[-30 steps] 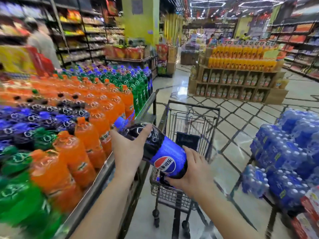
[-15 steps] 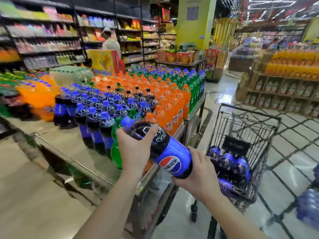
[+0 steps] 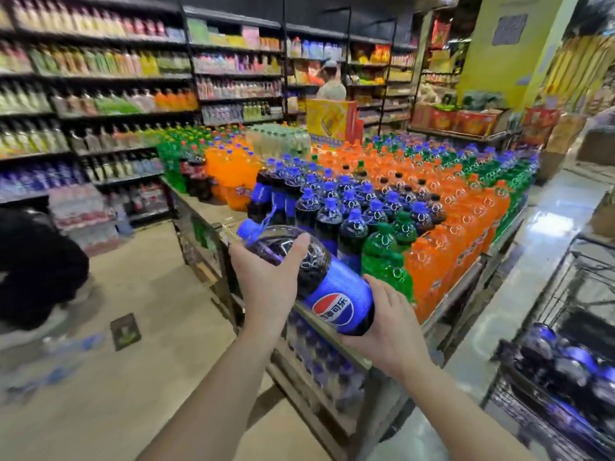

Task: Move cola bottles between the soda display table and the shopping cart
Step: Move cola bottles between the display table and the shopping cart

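Hands (image 3: 266, 281) (image 3: 389, 327) hold tilted cola bottle (image 3: 319, 277) above table (image 3: 332, 334).

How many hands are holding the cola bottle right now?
2. The left hand grips the cola bottle near its shoulder; the right hand holds its base end, beside the display table.
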Tool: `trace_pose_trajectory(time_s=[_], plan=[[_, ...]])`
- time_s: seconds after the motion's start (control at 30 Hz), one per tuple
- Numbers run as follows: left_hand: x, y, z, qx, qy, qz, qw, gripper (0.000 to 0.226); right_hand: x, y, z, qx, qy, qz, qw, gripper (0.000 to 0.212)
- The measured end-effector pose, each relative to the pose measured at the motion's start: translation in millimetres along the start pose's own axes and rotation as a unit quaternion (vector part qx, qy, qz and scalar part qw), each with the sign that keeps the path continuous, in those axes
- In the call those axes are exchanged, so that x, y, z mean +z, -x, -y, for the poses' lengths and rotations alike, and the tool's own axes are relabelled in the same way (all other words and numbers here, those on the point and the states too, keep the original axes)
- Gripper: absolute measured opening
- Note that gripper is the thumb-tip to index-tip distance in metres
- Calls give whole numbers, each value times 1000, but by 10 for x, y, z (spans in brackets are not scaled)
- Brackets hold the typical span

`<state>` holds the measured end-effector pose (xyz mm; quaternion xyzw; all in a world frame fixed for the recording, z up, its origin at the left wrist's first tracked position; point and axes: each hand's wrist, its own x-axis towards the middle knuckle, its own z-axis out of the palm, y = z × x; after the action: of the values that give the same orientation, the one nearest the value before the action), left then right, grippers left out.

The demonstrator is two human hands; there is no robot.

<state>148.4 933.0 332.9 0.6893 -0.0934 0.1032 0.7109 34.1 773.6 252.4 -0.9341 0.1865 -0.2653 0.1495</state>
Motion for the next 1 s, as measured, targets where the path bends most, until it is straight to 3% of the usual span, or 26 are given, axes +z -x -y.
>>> trace_pose_trajectory(time_s=[0.43,1.0], plan=[[-622,-1429,504,-13,-15,-94,995,67,1180,-1363,786,-99,-42,50,993,115],[27,-3910,1438,-41,-22,-104,993,72,2804,-3742,864,-107,-111,91,984,111]])
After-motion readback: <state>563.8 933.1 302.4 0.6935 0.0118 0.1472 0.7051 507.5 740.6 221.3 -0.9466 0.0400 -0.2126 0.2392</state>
